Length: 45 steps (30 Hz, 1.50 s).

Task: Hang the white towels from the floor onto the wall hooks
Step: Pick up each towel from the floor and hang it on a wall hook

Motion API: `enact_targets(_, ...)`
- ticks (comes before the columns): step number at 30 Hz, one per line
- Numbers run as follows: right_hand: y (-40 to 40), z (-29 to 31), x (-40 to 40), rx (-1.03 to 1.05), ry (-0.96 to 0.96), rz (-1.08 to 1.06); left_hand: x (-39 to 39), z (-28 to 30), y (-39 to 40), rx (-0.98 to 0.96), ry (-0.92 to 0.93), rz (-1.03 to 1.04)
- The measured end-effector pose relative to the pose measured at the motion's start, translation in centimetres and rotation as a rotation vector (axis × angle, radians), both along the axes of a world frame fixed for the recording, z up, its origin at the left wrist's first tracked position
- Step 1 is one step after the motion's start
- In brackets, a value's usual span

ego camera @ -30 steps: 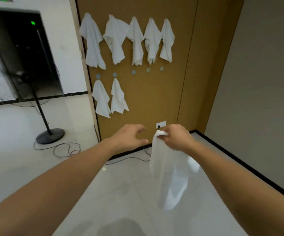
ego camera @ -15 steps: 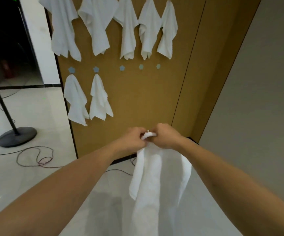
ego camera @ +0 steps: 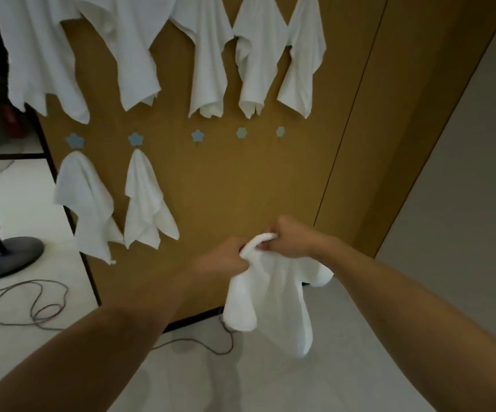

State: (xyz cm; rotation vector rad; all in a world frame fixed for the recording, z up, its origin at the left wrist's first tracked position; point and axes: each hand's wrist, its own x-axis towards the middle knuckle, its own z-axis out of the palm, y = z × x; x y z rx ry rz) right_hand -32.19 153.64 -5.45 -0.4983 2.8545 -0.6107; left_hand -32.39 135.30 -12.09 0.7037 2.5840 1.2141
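No brand, label or writing can be read on anything here. Both forearms reach forward from the bottom corners and meet in front of the brown wall panel point(ego camera: 240, 188). The left hand point(ego camera: 226, 258) has its fingers curled tight around a gathered edge of a white towel point(ego camera: 273, 295), knuckles toward the camera. The right hand point(ego camera: 288, 240) sits just beside it and a little higher, its fingers pinching the same bunched edge, so a short roll of cloth bridges the two fists. The rest of the towel hangs loose below the hands — its folds drape down over the pale tiled floor point(ego camera: 344, 367) without touching it, as far as can be told.

On the panel, the lower row of blue flower-shaped hooks runs across the middle. The first hook point(ego camera: 75, 140) and the second hook point(ego camera: 135, 139) each carry a hung towel: one point(ego camera: 87, 203) at the panel's left edge, another point(ego camera: 145, 203) just beside it. The three hooks to their right (at point(ego camera: 197, 135), point(ego camera: 241, 133) and point(ego camera: 280, 132)) are bare. Above them five more towels point(ego camera: 211, 63) hang in a row, their tops cut off by the frame.

At the far left stands the black round base of a fan stand point(ego camera: 3, 260), with a dark cable point(ego camera: 29, 304) looped on the floor near it.
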Motion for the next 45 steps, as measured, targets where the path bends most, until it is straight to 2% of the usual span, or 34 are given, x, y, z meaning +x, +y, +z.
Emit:
enact_targets(4, 2.2, -0.7, -8.3, -0.022, 0.061, 0.063, -5.8, -1.0, -0.1, -0.174, 0.143, 0.289)
enact_targets(7, 4.0, -0.9, -14.1, -0.068, 0.079, 0.073, -9.7, 0.0, -1.3, -0.197, 0.203, 0.429)
enact_targets(10, 4.6, -1.0, -19.3, -0.182, 0.086, 0.103, -12.9, 1.5, -3.3, -0.302, 0.238, 0.603)
enact_targets(13, 3.0, -1.6, -23.2, -0.284, 0.084, 0.156, -15.5, 2.5, -3.3, -0.459, 0.239, 0.575)
enact_targets(17, -0.9, -2.7, -26.7, -0.264, 0.059, 0.301, -19.0, 3.0, 0.1, -0.189, 0.261, 0.493)
enact_targets(21, -2.6, -3.3, -30.9, -0.267, 0.042, 0.369, -22.6, 2.9, -1.3, -0.178, 0.246, 0.559)
enact_targets(30, -8.2, -3.6, -42.6, -0.475, 0.081, 0.274, -34.4, 2.7, -9.3, -0.135, 0.294, 0.738)
enact_targets(33, -10.6, -2.5, -46.6, -0.581, 0.249, 0.234, -39.0, 3.4, -11.8, -0.09, 0.392, 0.82)
enact_targets(36, -12.6, -1.8, -50.2, -0.623, 0.566, 0.255, -42.8, 4.2, -13.7, -0.084, 0.581, 0.85)
enact_targets(38, -13.8, -2.2, -52.1, -0.553, 0.785, 0.335, -44.4, 4.4, -14.3, -0.127, 0.741, 0.782)
enact_targets(40, -14.6, -3.4, -53.6, -0.385, 0.929, 0.368, -45.7, 3.7, -14.9, -0.249, 0.834, 0.692)
enact_targets(43, -15.2, -6.1, -55.0, -0.295, 1.073, 0.333, -46.9, 0.9, -15.4, -0.396, 0.828, 0.658)
enact_targets(45, -15.6, -8.7, -55.0, -0.388, 1.069, 0.291, -47.1, -1.6, -14.8, -0.304, 0.775, 0.729)
